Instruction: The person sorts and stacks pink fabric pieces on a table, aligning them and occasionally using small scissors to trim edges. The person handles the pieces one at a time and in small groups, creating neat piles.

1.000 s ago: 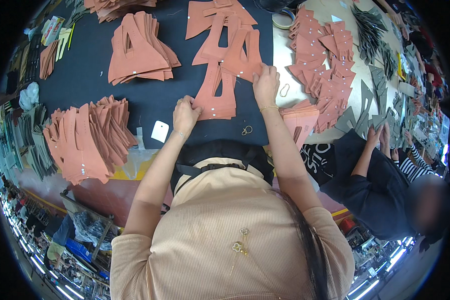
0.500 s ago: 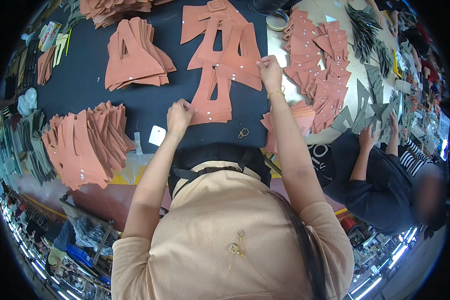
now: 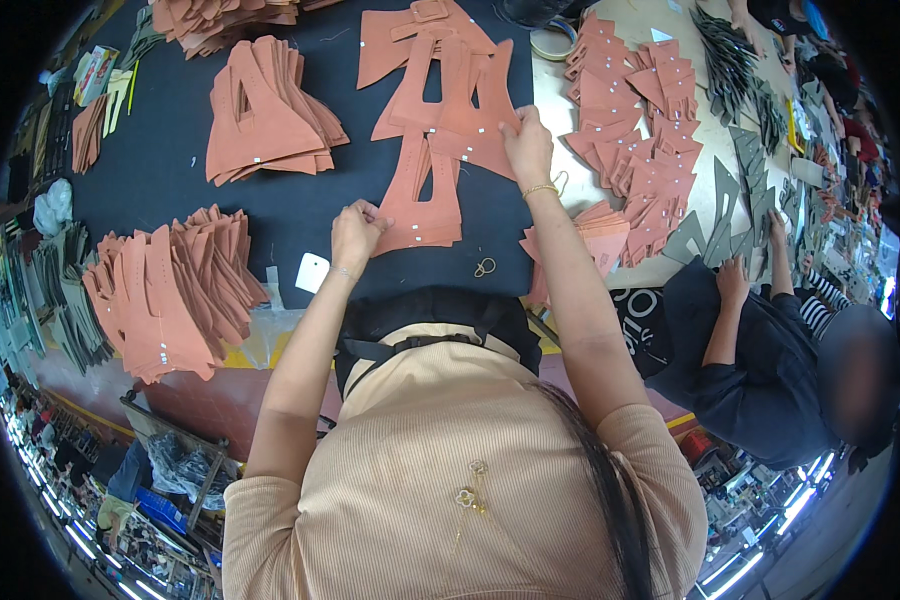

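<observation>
Salmon-coloured cut panels with slots lie on a dark mat in front of me. My left hand has its fingers closed at the lower left corner of the nearest slotted panel, which rests on another one. Farther right, my right hand pinches the right edge of a second slotted panel. This one overlaps a third slotted panel beside it. Behind them lie more salmon pieces, one with a buckle-shaped frame. Small white marks show along the panels' lower edges.
Stacks of salmon panels stand at left and upper left. Rows of salmon pieces and grey-green pieces cover the pale table at right. A white tag lies near my left wrist. A co-worker sits at right.
My right hand has shifted slightly left and down along the right panel, whose right upper part now looks spread outward. My left hand stays at its corner.
</observation>
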{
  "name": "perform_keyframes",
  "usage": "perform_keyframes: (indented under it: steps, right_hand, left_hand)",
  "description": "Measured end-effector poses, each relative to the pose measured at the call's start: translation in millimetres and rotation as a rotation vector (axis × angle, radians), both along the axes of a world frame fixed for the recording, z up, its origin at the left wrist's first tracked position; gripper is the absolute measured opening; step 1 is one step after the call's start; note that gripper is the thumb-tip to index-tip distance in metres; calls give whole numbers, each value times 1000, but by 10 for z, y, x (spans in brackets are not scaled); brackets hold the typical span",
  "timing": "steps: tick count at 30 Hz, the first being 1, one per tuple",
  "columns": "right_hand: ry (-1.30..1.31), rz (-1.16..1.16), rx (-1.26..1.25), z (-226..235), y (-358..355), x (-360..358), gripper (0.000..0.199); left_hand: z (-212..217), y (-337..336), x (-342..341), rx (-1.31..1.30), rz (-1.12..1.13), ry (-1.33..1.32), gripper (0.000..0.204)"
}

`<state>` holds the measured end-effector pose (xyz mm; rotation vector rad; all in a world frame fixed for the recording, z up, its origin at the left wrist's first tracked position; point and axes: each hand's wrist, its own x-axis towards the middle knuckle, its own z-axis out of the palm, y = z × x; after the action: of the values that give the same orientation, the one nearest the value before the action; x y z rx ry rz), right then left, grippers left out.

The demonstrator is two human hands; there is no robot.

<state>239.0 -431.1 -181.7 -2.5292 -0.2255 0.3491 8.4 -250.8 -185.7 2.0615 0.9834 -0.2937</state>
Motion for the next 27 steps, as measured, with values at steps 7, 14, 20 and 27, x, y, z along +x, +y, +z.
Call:
perform_keyframes:
  steps: [7, 14, 20, 27]
  right_hand:
    - [79, -59, 89, 16, 16, 91, 48]
    - [88, -58, 1, -38, 39, 37, 57]
    - [-29, 17, -75, -17, 105, -41, 55]
    - [-232, 51, -171, -12, 166, -181, 37]
  left_hand:
    - [55, -21, -1, -44, 52, 26, 27]
    - [17, -1, 7, -59, 40, 10, 26]
    - [20, 1, 9, -66, 33, 14, 26]
    - [36, -7, 11, -93, 51, 29, 25]
